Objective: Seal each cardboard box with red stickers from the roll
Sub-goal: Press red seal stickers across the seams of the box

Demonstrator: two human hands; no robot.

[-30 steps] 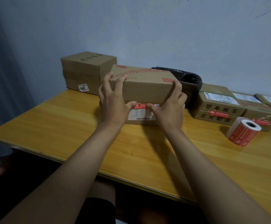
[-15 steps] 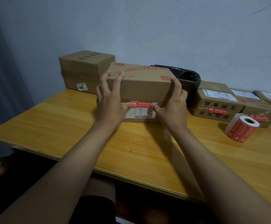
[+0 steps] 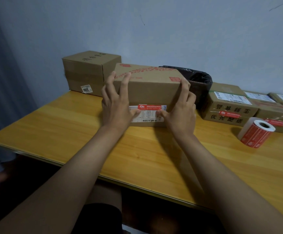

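Note:
A long cardboard box with red print on its top stands mid-table. A red sticker lies flat across the top of the white shipping label on its front face. My left hand rests on the box's left front with fingers spread up to the top edge. My right hand lies on the right front, fingers straight along the corner. Both thumbs touch the label just below the sticker. The red sticker roll lies on its side at the right, apart from both hands.
A plain box stands at the back left by the wall. A black-lined bin sits behind the long box. Several labelled boxes, with red stickers showing on the two nearest, line the right. The wooden table has its front edge near me.
My thumbs have slid off the sticker's ends to just below it, so the whole sticker shows. My left fingers have spread wider on the box front.

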